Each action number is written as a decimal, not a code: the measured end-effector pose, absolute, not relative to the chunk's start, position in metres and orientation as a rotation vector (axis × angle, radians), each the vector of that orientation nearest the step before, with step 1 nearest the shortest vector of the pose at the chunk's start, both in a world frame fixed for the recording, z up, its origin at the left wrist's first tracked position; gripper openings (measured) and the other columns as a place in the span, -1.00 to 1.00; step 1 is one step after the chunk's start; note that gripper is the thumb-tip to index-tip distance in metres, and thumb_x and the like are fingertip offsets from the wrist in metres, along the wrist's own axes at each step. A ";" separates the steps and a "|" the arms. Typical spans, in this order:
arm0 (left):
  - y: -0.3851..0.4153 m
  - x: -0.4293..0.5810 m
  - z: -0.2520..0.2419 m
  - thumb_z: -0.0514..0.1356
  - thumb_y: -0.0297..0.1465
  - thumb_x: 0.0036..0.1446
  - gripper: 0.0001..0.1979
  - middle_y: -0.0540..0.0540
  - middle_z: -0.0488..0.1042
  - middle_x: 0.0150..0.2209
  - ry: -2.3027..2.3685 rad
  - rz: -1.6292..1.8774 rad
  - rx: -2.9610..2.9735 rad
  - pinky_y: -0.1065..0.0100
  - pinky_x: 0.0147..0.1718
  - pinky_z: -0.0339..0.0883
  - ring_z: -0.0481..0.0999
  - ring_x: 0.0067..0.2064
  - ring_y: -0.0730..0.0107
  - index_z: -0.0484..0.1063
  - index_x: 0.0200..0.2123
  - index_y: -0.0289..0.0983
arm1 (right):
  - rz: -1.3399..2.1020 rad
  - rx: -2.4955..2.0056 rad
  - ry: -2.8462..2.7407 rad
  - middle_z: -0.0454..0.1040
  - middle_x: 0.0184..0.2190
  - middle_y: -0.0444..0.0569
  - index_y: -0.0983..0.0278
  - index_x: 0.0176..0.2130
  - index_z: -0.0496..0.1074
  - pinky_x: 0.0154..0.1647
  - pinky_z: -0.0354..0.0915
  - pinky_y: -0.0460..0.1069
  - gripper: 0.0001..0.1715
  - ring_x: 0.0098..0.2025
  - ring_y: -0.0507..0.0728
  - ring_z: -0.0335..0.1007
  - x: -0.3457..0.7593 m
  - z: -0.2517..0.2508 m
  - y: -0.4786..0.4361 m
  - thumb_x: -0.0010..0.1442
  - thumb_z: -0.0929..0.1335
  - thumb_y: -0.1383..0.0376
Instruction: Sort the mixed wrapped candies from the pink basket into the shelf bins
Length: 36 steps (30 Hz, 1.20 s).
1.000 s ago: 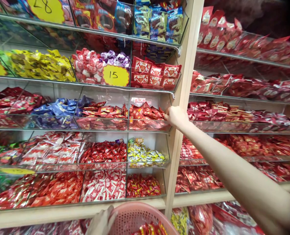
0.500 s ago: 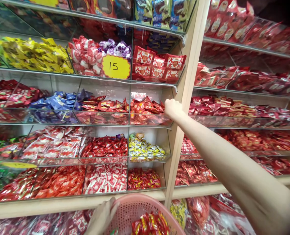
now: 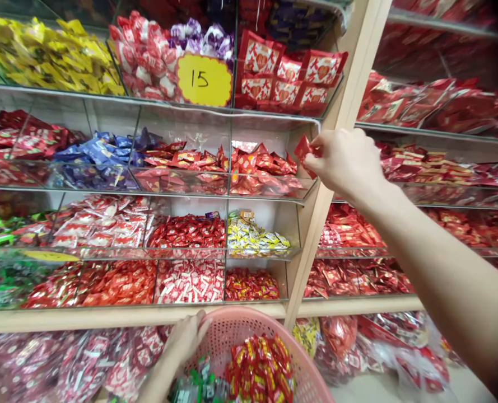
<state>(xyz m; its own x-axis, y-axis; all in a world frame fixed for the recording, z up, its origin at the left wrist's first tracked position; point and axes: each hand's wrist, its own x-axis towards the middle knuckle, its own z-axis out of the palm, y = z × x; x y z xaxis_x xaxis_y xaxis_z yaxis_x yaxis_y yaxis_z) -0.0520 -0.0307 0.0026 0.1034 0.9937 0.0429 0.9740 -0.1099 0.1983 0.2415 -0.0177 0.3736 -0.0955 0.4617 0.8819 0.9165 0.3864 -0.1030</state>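
far left: yellow-wrapped sweets (image 3: 47,50) in the top clear bin, blue-wrapped sweets (image 3: 101,154) one tier down. left hand (image 3: 187,338) sits low, centre-left, fingers curled over the rim of the pink basket (image 3: 236,323) and clamped on it. the basket holds a heap of red-and-yellow sweets (image 3: 261,366) plus a few green-wrapped sweets (image 3: 196,383) at its left side (basket bottom cut off by the frame). above, a yellow price tag (image 3: 204,79) reading 15 on the front of the upper bin. right of that, second tier, the end bin (image 3: 265,187) full of red sweets, hard against the wooden upright (image 3: 349,95). the red packet (image 3: 304,151) is up at that bin's right end, above its heap, in front of the upright. right hand (image 3: 345,162) has it pinched: thumb and forefinger closed on the packet's right edge, other fingers folded in. forearm runs down to lower right. beyond it, right-hand shelves (image 3: 442,134) of more red packs, blurred.
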 end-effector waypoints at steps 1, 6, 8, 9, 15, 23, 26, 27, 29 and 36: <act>-0.031 -0.051 0.004 -0.21 -0.12 0.26 -0.58 -0.14 0.53 -0.29 2.007 0.230 2.244 0.33 -0.29 0.24 0.52 -0.20 0.18 0.33 -0.13 -0.19 | -0.672 -1.305 -1.717 0.47 -0.48 0.06 0.29 -0.36 0.50 -0.28 0.26 0.13 -0.86 -0.36 0.21 0.39 0.240 0.356 -0.033 0.04 0.33 0.34; -0.034 -0.048 0.006 -0.24 -0.10 0.26 -0.54 -0.15 0.53 -0.30 2.002 0.198 2.269 0.32 -0.29 0.24 0.52 -0.21 0.17 0.33 -0.15 -0.19 | 0.001 -1.157 -2.247 0.53 -0.39 -0.08 0.23 -0.25 0.47 -0.40 0.24 -0.08 -0.75 -0.41 0.06 0.41 0.207 0.197 -0.080 0.12 0.24 0.34; -0.034 -0.048 0.006 -0.25 -0.09 0.26 -0.54 -0.16 0.53 -0.29 1.991 0.213 2.284 0.32 -0.29 0.23 0.52 -0.21 0.17 0.33 -0.14 -0.19 | 0.276 -1.208 -2.402 0.53 -0.39 -0.09 0.22 -0.31 0.47 -0.39 0.21 -0.12 -0.75 -0.39 0.03 0.42 0.188 0.124 -0.082 0.13 0.22 0.37; -0.034 -0.048 0.006 -0.25 -0.09 0.26 -0.53 -0.15 0.53 -0.29 1.985 0.228 2.289 0.33 -0.29 0.23 0.52 -0.20 0.18 0.33 -0.14 -0.19 | 0.354 -1.289 -2.429 0.54 -0.39 -0.09 0.22 -0.31 0.47 -0.37 0.21 -0.12 -0.76 -0.37 0.05 0.43 0.179 0.093 -0.080 0.12 0.23 0.36; -0.035 -0.050 0.003 -0.24 -0.08 0.25 -0.54 -0.12 0.54 -0.31 1.996 0.258 2.289 0.34 -0.32 0.24 0.53 -0.22 0.18 0.34 -0.18 -0.18 | 0.377 -1.725 -2.371 0.54 -0.29 0.00 0.21 -0.26 0.46 -0.31 0.20 -0.07 -0.76 -0.19 0.17 0.45 0.136 -0.001 -0.065 0.04 0.27 0.35; -0.034 -0.050 0.002 -0.25 -0.07 0.25 -0.53 -0.13 0.53 -0.32 1.987 0.266 2.284 0.34 -0.33 0.24 0.53 -0.23 0.18 0.34 -0.18 -0.17 | 0.403 -1.858 -2.331 0.52 -0.26 0.07 0.24 -0.20 0.44 -0.28 0.27 -0.02 -0.73 -0.17 0.21 0.45 0.121 -0.021 -0.059 0.08 0.25 0.37; -0.034 -0.050 0.003 -0.24 -0.07 0.25 -0.53 -0.12 0.53 -0.33 1.988 0.266 2.279 0.36 -0.34 0.23 0.53 -0.23 0.20 0.34 -0.18 -0.17 | 0.384 -1.868 -2.348 0.51 -0.23 0.07 0.25 -0.16 0.42 -0.23 0.29 0.00 -0.71 -0.14 0.20 0.44 0.120 -0.028 -0.059 0.11 0.25 0.40; -0.035 -0.050 0.003 -0.24 -0.07 0.25 -0.53 -0.12 0.53 -0.32 1.992 0.265 2.273 0.36 -0.34 0.23 0.53 -0.23 0.20 0.35 -0.17 -0.17 | 0.354 -1.873 -2.364 0.51 -0.24 0.07 0.26 -0.16 0.42 -0.21 0.29 0.01 -0.71 -0.14 0.21 0.44 0.120 -0.030 -0.059 0.13 0.23 0.41; -0.035 -0.049 0.004 -0.24 -0.07 0.25 -0.53 -0.12 0.53 -0.31 1.996 0.261 2.264 0.36 -0.33 0.23 0.53 -0.23 0.21 0.35 -0.17 -0.17 | 0.265 -1.870 -2.409 0.51 -0.26 0.07 0.28 -0.16 0.41 -0.23 0.32 0.04 -0.70 -0.17 0.22 0.46 0.117 -0.033 -0.060 0.16 0.20 0.45; -0.036 -0.047 0.006 -0.23 -0.08 0.26 -0.54 -0.12 0.53 -0.31 2.003 0.238 2.246 0.37 -0.31 0.24 0.53 -0.21 0.21 0.35 -0.15 -0.17 | -0.044 -1.712 -2.584 0.46 -0.19 0.08 0.28 -0.16 0.34 -0.46 0.35 -0.01 -0.65 -0.33 0.19 0.50 0.103 -0.042 -0.065 0.12 0.18 0.56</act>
<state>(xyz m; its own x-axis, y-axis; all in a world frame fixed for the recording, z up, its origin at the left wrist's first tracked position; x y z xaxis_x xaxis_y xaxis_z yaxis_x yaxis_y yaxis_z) -0.0473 -0.0361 0.0064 0.1104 0.9932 0.0360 0.9740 -0.1153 0.1952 0.1035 -0.0649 -0.0419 -0.3892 0.9198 0.0502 0.9210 0.3896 0.0005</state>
